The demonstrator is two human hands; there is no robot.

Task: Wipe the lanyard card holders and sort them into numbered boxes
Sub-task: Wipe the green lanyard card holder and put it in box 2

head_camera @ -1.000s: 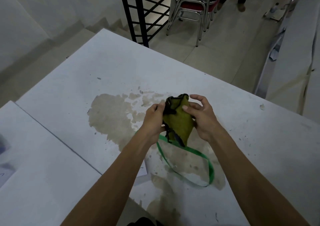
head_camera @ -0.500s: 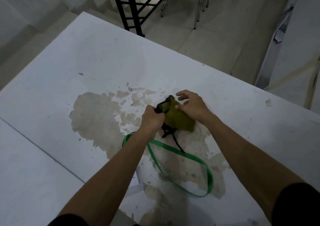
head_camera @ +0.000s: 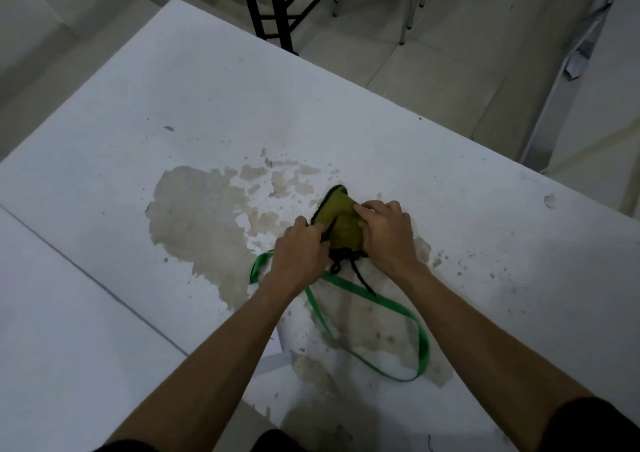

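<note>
A stained white table [head_camera: 346, 112] stands on a tiled floor [head_camera: 433, 71], chair legs [head_camera: 405, 8] at 12 o'clock. Both hands, left [head_camera: 301, 254] and right [head_camera: 384, 233], grip a cloth [head_camera: 337, 216] mid-table; the lanyard [head_camera: 363, 296] loops toward 5 o'clock.

Dim, flat, bluish-grey light falls evenly on the white table [head_camera: 433, 174]; shadows are faint, there is no glare, detail is soft, and wide-angle bending curves the edges.

A white tabletop [head_camera: 450, 188], blotched with beige patches of peeled paint, carries a green strap [head_camera: 367, 296] looped flat and an olive cloth [head_camera: 341, 216].
</note>
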